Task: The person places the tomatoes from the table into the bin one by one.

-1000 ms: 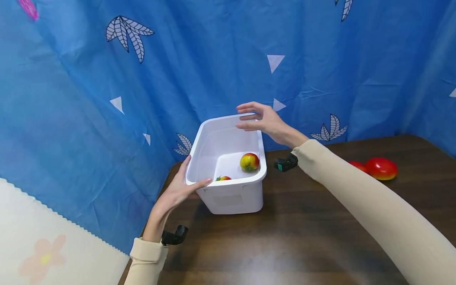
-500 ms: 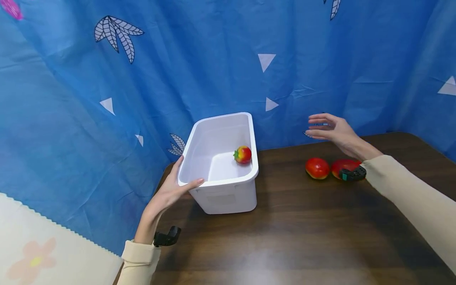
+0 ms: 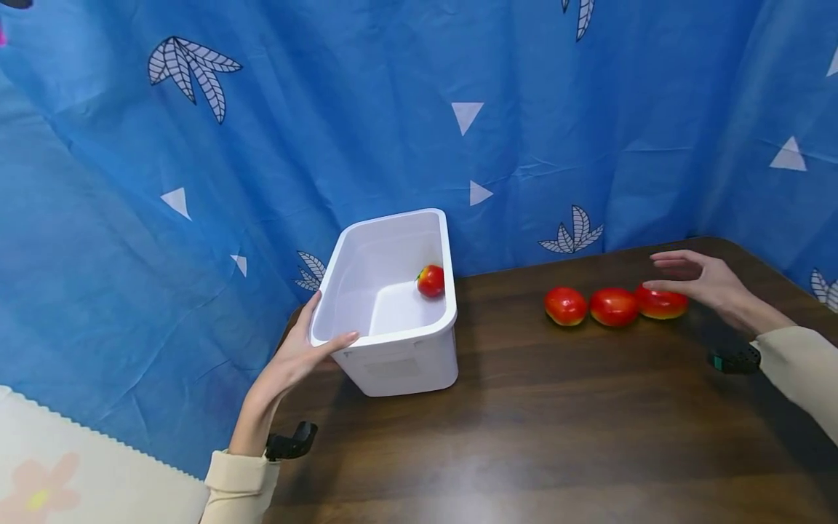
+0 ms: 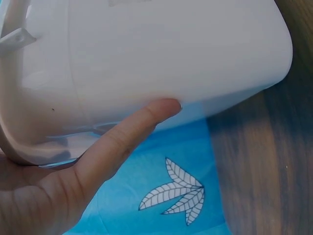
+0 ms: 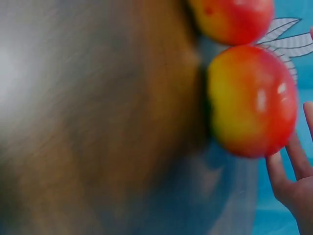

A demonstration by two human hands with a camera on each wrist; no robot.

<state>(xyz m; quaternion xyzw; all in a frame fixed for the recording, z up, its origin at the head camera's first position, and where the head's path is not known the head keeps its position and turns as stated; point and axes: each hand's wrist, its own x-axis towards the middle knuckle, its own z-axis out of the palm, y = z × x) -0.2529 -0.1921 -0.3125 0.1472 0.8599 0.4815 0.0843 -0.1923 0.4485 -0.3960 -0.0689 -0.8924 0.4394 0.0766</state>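
Observation:
My left hand (image 3: 291, 360) holds the near left corner of a white plastic bin (image 3: 409, 367), thumb along the near end and fingers on the left side. In the left wrist view, one digit lies along the bin's outer wall (image 4: 186, 54). Inside the bin is a red-and-yellow fruit (image 3: 431, 282) with a green leafy top. At the right, my right hand (image 3: 713, 284) hovers with spread, slightly bent fingers at the rightmost red-and-yellow oval fruit (image 3: 664, 304). In the right wrist view the fingers appear beside and behind this fruit (image 5: 252, 103); contact cannot be told.
Two more such fruits, a middle one (image 3: 614, 307) and a left one (image 3: 566, 306), stand in a row with it on the dark wooden table (image 3: 524, 437). A blue patterned curtain (image 3: 380, 109) hangs behind the table. Pale cloth (image 3: 98, 473) lies at the lower left.
My right hand has moved from above the bin rightward and down to the rightmost fruit. The fruit in the bin has rolled. My left hand stays on the bin; the head view has shifted right.

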